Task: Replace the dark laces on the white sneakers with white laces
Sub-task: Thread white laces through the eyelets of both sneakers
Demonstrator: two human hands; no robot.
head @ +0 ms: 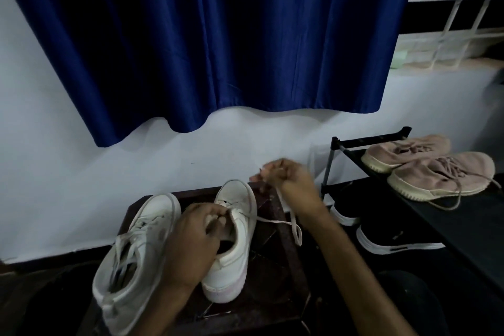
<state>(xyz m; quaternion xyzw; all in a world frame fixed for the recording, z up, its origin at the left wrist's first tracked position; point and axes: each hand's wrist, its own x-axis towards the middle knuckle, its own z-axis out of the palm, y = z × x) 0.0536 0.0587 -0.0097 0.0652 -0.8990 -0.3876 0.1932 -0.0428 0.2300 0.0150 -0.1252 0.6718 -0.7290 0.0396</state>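
Note:
Two white sneakers stand side by side on a dark wooden stool (275, 275). The left sneaker (136, 259) is threaded with a white lace. My left hand (193, 243) grips the tongue and upper eyelets of the right sneaker (237, 248). My right hand (289, 180) is raised beyond the toe, its fingers closed on a white lace (293, 222) that runs from the shoe's eyelets and loops over the stool's right side. No dark lace shows.
A black shoe rack (341, 150) at the right carries a pair of pink sneakers (433, 172); black shoes with white soles (392, 240) sit beside it. A blue curtain (218, 49) hangs on the white wall behind. A white window grille (463, 8) is at the top right.

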